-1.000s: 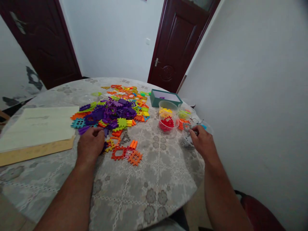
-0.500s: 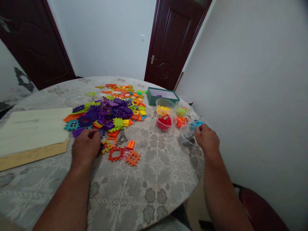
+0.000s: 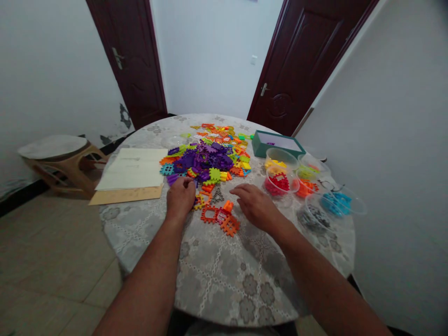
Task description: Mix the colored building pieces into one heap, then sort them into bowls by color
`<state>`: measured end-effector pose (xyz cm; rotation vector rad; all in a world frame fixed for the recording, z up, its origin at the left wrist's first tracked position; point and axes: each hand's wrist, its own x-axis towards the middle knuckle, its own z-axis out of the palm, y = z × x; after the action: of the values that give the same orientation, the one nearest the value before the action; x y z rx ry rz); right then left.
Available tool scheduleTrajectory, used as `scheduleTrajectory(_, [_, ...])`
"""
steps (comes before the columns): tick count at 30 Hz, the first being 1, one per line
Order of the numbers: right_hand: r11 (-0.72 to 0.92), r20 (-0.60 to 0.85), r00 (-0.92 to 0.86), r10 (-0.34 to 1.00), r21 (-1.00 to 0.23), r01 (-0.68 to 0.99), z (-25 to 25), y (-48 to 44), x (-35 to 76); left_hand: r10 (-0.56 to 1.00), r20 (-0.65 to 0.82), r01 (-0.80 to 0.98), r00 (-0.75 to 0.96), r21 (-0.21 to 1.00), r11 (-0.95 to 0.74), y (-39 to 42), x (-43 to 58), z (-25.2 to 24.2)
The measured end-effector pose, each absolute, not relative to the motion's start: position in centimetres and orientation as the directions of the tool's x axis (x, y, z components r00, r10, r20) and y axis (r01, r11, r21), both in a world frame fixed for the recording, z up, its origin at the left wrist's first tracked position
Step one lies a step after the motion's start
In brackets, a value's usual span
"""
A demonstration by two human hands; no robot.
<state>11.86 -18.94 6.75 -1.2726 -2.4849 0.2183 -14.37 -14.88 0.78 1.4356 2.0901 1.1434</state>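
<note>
My left hand [image 3: 181, 195] rests at the near left edge of a pile of purple pieces [image 3: 206, 156], its fingers curled round something I cannot make out. Over the cloth, right of a grey triangular piece [image 3: 217, 195], my right hand [image 3: 255, 205] is open with its fingers stretched to the left. Orange square pieces [image 3: 230, 225] lie between the hands. Clear tubs to the right hold red pieces [image 3: 278, 184], yellow pieces [image 3: 275, 166], orange pieces [image 3: 305, 187], blue pieces [image 3: 336, 203] and grey pieces [image 3: 314, 217].
A green box [image 3: 259, 145] stands behind the tubs. Pale boards [image 3: 135, 168] and a tan strip [image 3: 126, 195] lie on the left of the round table [image 3: 206, 289]. A stool [image 3: 63, 158] stands on the floor at the left.
My right hand has left the grey-piece tub and moved left towards the loose pieces, its fingers now apart. My left hand stays beside the pile. The view has turned left.
</note>
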Motion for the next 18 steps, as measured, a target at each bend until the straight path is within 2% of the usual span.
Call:
scheduleTrajectory(4, [0.608, 0.108, -0.602, 0.791, -0.247, 0.755, 4.3, -16.1, 8.3, 0.893, 0.159, 0.611, -0.421, 0.777, 0.150, -15.1, -14.3, 0.9])
scheduleTrajectory(9, [0.560, 0.057, -0.563, 0.825, -0.220, 0.799, 2.5, -14.1, 7.4, 0.900, 0.153, 0.601, -0.409, 0.787, 0.140, -15.3, -14.2, 0.9])
scheduleTrajectory(14, [0.599, 0.037, -0.613, 0.789, -0.267, 0.755, 2.5, -13.2, 8.0, 0.906, 0.042, 0.311, -0.422, 0.945, 0.101, -14.8, -14.4, 0.2])
scheduleTrajectory(18, [0.619, 0.021, -0.641, 0.767, -0.286, 0.732, 2.4, -12.6, 8.2, 0.903, -0.044, 0.147, -0.426, 0.982, 0.117, -14.5, -14.5, -0.1])
